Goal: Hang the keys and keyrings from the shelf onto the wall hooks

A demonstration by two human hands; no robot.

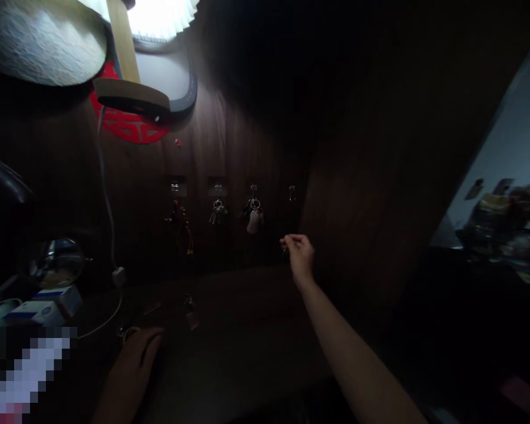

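Note:
My right hand (300,256) is raised in front of the dark wooden back panel, fingertips pinched together. A small dark shape shows below its fingertips, too dim to name. Above and close to this hand is a bare metal hook (292,192). Left of it, a key ring with a pale fob (254,221), a bunch of keys (218,211) and dark cords with red and yellow bits (179,221) hang from similar hooks. Low at the left, my left hand (135,359) rests on the dark tabletop, fingers stretched out, beside a thin yellowish loop (130,334).
A small keychain-like item (191,315) lies on the tabletop (242,330). At left are white-and-blue boxes (44,309), a round mirror (59,262) and a white cable (108,206). A lit lamp (159,20) hangs above a red ornament (132,129).

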